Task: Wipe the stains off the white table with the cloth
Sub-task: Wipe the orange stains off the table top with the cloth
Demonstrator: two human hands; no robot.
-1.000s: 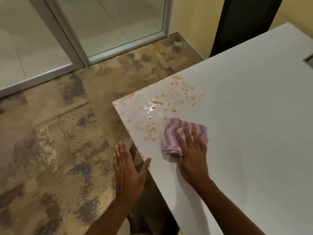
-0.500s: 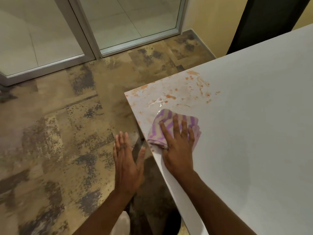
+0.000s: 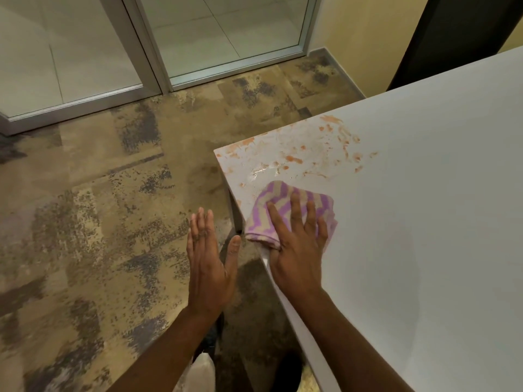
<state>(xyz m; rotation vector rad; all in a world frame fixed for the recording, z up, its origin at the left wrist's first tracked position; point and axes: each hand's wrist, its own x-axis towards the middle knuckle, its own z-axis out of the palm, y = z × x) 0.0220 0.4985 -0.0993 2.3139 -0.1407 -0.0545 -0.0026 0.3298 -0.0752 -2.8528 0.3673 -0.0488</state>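
Observation:
A white table (image 3: pixel 424 222) fills the right side of the view. Orange stains (image 3: pixel 294 158) and a wet smear spread over its near left corner. A folded purple and beige zigzag cloth (image 3: pixel 276 202) lies at the table's left edge, just below the stains. My right hand (image 3: pixel 297 244) presses flat on the cloth with spread fingers. My left hand (image 3: pixel 208 258) hovers flat with straight fingers beside the table edge, over the floor, holding nothing.
Mottled brown and grey carpet (image 3: pixel 113 222) covers the floor to the left. Glass doors with metal frames (image 3: pixel 147 43) stand at the back. A dark panel (image 3: pixel 452 38) rises against the yellow wall behind the table.
My right hand has slid the cloth left to the table's edge, where its corner now overhangs. The left hand has stayed beside the edge.

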